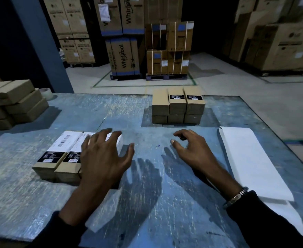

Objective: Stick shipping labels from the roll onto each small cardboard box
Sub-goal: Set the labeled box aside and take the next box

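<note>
blue table (165, 203), tape roll (46, 93), stacked cartons (123, 56)

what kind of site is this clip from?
Most likely a warehouse or distribution floor. Tall stacks of appliance cartons stand on pallets inside a floor marking, and the person works at a worn blue table holding small cardboard boxes, some already labelled.
</note>
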`<state>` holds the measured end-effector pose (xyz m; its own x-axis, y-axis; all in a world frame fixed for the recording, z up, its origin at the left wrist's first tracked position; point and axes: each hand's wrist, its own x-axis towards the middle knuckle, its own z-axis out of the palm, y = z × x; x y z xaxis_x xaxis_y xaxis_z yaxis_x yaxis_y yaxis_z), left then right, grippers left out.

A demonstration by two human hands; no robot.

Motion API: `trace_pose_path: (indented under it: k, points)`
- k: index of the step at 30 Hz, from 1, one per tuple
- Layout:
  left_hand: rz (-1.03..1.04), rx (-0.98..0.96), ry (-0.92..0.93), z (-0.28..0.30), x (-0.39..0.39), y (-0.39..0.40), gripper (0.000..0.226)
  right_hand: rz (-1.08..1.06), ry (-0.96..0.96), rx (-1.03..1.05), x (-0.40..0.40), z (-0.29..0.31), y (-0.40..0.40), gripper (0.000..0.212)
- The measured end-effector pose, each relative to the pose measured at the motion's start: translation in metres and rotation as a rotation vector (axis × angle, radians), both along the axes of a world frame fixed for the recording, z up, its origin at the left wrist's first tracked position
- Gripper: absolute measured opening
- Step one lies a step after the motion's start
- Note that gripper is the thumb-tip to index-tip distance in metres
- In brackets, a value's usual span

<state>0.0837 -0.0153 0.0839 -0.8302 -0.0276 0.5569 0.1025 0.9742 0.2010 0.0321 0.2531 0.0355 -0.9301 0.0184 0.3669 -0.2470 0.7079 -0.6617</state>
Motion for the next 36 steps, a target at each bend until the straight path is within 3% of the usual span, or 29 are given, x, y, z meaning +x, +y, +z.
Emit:
trace_pose_path:
  k: [5,12,15,17,21,26,30,32,35,36]
  points:
    - [-0.188,0.166,-0.154,0.027,-0.067,0.060,0.061,-0.153,0.028,0.050,-0.010,0.014,0.044,0.029]
    - [-0.158,0.398,-0.278,0.007,-0.173,0.110,0.124,-0.287,-0.026,-0.018,-0.018,0.016,0.078,0.021]
    - [-0.153,0.448,-0.311,-0.004,-0.198,0.120,0.131,-0.274,-0.044,-0.007,-0.021,0.013,0.078,0.020]
    - [-0.163,0.462,-0.251,-0.010,-0.205,0.123,0.119,-0.263,-0.038,-0.005,-0.021,0.012,0.078,0.020]
    - [-0.218,0.537,-0.031,-0.019,-0.201,0.128,0.071,-0.255,-0.027,0.006,-0.021,0.012,0.078,0.022]
    - [-0.175,0.710,0.147,0.007,-0.180,0.118,0.069,-0.246,-0.004,0.006,-0.019,0.015,0.074,0.020]
    - [-0.192,0.849,0.263,0.043,-0.143,0.092,0.051,-0.207,0.013,-0.028,-0.017,0.020,0.068,0.022]
    - [-0.240,1.016,0.188,0.050,-0.123,0.079,0.044,-0.109,-0.040,-0.136,-0.013,0.027,0.064,0.041]
    - [-0.313,1.377,-0.177,0.047,-0.093,0.069,0.041,0.132,-0.143,-0.299,-0.005,0.037,0.052,0.092]
    - [-0.313,1.438,-0.298,0.041,-0.085,0.069,0.038,0.193,-0.147,-0.331,-0.002,0.038,0.049,0.099]
